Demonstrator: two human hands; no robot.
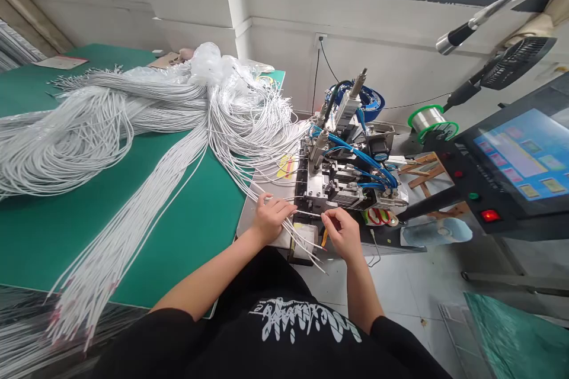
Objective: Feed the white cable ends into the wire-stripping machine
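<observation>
Several white cables (303,238) run under and through my left hand (272,218), whose fingers are closed round them at the front of the machine (331,180). Their loose ends point down and to the right. One single cable (309,213) stretches from my left hand to my right hand (341,232), which pinches its tip between thumb and fingers. A large heap of white cables (249,121) lies to the left, and some strands lead from it to my left hand. Just below the right fingertips is a small orange-yellow object (325,238), partly hidden.
The green table (191,237) carries another cable bundle (151,201) hanging over its front edge. At right stand a touchscreen panel (524,154) with a lit red switch, a wire spool (432,121), and a clear bluish container (438,232). A black fan (518,62) is above.
</observation>
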